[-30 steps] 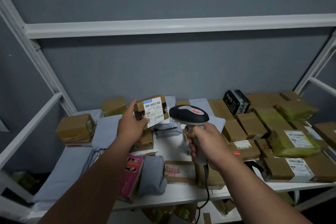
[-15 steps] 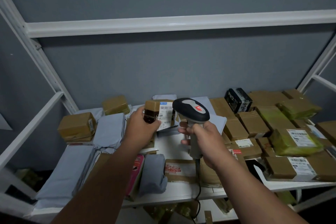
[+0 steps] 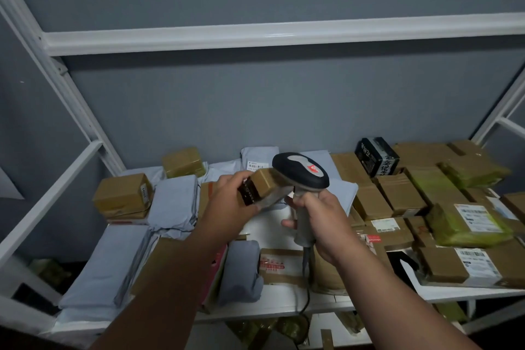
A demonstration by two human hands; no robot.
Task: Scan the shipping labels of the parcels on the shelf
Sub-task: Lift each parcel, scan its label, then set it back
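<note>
My left hand (image 3: pixel 230 201) grips the small parcel (image 3: pixel 262 189), tilted, just beside the scanner (image 3: pixel 301 172) head. My right hand (image 3: pixel 318 216) holds the scanner's handle; the label's facing I cannot tell.

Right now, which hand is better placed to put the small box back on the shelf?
The left hand: it already grips the small brown box above the shelf. The right hand is occupied, wrapped around the scanner handle.
</note>
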